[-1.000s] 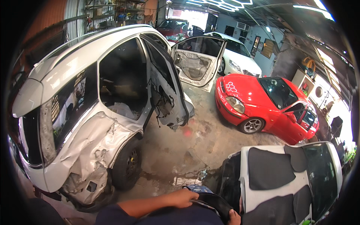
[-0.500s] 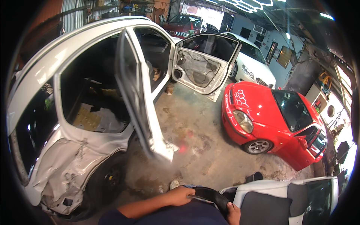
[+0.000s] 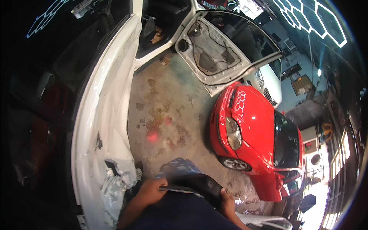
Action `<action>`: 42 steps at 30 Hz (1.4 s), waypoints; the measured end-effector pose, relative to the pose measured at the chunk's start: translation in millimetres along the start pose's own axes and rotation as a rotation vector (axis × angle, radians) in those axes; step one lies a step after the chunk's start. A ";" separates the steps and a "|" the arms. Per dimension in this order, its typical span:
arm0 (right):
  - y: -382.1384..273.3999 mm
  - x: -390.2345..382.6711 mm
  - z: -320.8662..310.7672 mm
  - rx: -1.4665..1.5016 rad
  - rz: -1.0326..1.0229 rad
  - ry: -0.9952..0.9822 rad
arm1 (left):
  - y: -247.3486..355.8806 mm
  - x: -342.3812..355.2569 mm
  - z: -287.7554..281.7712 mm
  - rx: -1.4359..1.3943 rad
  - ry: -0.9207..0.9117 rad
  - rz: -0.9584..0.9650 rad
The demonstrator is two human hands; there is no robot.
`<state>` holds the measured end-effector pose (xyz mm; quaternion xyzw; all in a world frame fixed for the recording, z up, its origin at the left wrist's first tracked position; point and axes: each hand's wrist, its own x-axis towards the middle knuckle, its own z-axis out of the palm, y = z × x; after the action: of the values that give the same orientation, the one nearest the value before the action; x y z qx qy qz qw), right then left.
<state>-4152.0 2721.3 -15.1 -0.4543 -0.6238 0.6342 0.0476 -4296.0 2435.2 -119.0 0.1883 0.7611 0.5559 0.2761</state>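
Observation:
Both my hands grip a glossy black, curved strip-like part [image 3: 199, 184], held low in front of my body. My left hand [image 3: 152, 190] is closed round its left end, and my right hand [image 3: 227, 201] pinches its right end, thumb on top. What exactly the part is, I cannot make out. Just left of my left hand stands the dented white rear door [image 3: 109, 99] of a car, open, with torn, creased metal at its lower part [image 3: 117, 186]. Blue patterned cloth [image 3: 180, 166] shows beyond the black part.
Farther ahead hangs an open white front door [image 3: 214, 51], its inner panel bare with wires and a speaker. A red car [image 3: 257, 130] stands to the right, with a white car [image 3: 268, 82] behind it. A pale panel [image 3: 264, 220] lies at lower right. Stained concrete floor [image 3: 161, 107] lies between.
The view has turned and come closer to the rear door, which now fills the left side. My hands still hold the black part, now more level before me.

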 end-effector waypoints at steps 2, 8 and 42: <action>-13.5 60.5 -6.7 -0.020 0.032 -0.089 | 1.1 30.1 6.9 0.004 0.068 -0.035; -77.5 207.7 -3.3 -0.416 -0.154 -0.229 | 57.0 134.5 38.0 0.123 0.208 -0.256; -252.1 993.1 325.2 -0.228 -0.011 -0.226 | -111.2 883.7 -153.6 0.738 -0.446 -0.046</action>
<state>-5065.0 3155.5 -380.2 -0.3790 -0.6956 0.6062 -0.0710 -5076.7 2811.1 -375.8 0.3730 0.8346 0.1857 0.3603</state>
